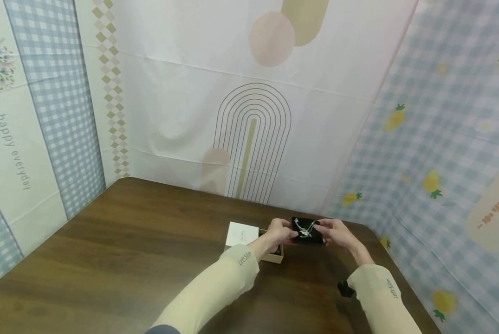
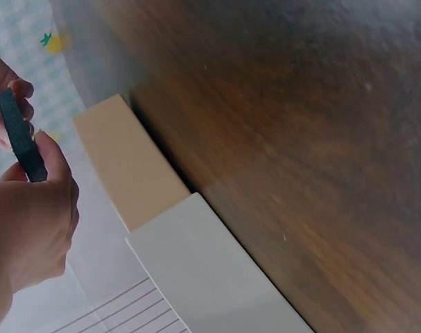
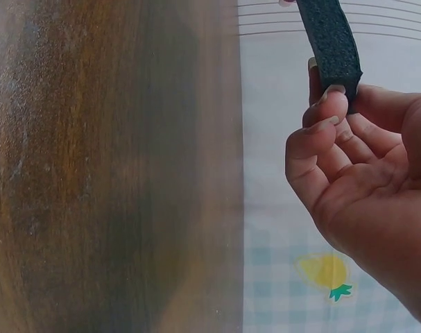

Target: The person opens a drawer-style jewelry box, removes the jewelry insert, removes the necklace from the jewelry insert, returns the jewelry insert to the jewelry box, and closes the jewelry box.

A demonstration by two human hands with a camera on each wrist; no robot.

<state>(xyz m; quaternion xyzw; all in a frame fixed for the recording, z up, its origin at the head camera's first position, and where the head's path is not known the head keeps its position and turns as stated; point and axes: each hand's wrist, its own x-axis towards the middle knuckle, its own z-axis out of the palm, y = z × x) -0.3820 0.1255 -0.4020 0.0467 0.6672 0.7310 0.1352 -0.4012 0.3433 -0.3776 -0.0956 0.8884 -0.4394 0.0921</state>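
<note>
Both hands hold a black foam jewelry pad [image 1: 314, 239] raised above the table. A silver chain necklace [image 1: 304, 232] with a pendant lies across its upper face. My left hand [image 1: 276, 231] pinches the pad's left end between thumb and fingers, while my right hand [image 1: 337, 232] pinches the right end. From the right wrist view, the pad's rough edge [image 3: 331, 48] shows between thumb and fingertips. Just left of the pad sits a tan box [image 1: 273, 259], partly behind my left hand and forearm, with something dark inside. Its white lid [image 1: 242, 232] covers the left part.
The brown wooden table [image 1: 149, 246] reaches back to a patterned cloth hanging [image 1: 170, 116]. Another checked cloth with pineapples [image 1: 433, 153] hangs along the right edge. A small black object [image 1: 345, 289] sits at my right cuff.
</note>
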